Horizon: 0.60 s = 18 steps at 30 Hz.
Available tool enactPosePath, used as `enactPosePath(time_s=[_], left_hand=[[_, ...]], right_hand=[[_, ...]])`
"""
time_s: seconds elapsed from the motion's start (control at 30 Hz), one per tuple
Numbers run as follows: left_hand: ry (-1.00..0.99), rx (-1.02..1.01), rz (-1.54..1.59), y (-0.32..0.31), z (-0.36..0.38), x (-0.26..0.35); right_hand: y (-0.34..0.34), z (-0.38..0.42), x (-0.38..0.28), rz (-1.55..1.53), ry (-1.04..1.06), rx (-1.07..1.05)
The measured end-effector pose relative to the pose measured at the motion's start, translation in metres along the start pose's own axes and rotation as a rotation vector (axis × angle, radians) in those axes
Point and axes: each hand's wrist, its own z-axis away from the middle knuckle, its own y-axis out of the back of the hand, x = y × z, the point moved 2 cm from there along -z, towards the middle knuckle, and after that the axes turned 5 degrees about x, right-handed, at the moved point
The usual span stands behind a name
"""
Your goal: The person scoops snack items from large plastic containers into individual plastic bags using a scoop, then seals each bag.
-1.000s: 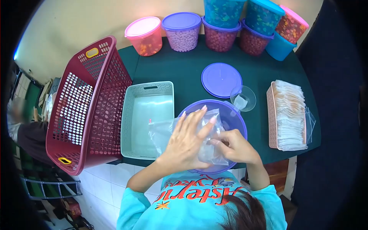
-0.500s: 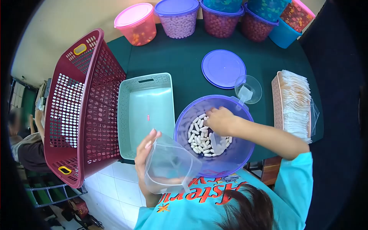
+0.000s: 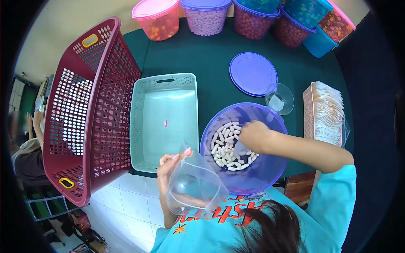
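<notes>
My left hand (image 3: 168, 168) grips a clear plastic pouch (image 3: 197, 185), its mouth spread wide and facing up, with skin showing through the plastic. No contents can be made out in it. To its right, a purple tub (image 3: 265, 179) holds many white capsule-shaped pieces (image 3: 225, 141). Inside the tub, my right hand (image 3: 255, 135) is closed and a little blurred. A translucent scoop (image 3: 241, 149) sticks out beneath it, over the pieces; the fingers around its handle are partly hidden.
Left of the tub sits a pale green basket (image 3: 168, 111), beside a tall maroon laundry basket (image 3: 112, 114). A purple lid (image 3: 253, 74), a clear bowl (image 3: 287, 99) and a pink box of packets (image 3: 309, 111) lie beyond. Lidded tubs (image 3: 204, 21) line the back. Another person (image 3: 31, 160) is far left.
The scoop has shifted up and left within the tub as my right hand turned. The pouch has moved slightly right in view, and the whole view has shifted a little.
</notes>
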Motion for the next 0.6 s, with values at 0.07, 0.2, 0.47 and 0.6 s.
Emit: enactPosePath(time_s=[0.07,0.2,0.47,0.6], left_hand=[[0.023,-0.001,-0.005,0.002,0.002,-0.001],[0.07,-0.044,-0.017,0.005,0.0,-0.008],[0.191,-0.108,-0.066,0.016,0.011,-0.028],[0.244,-0.139,-0.09,0.021,0.015,-0.04]], right_hand=[[0.009,0.014,0.001,-0.109,-0.069,-0.088],[-0.02,-0.001,0.0,-0.079,-0.429,0.133],[-0.023,-0.029,-0.001,-0.122,-0.136,0.402],[-0.013,-0.039,-0.012,-0.039,-0.022,0.221]])
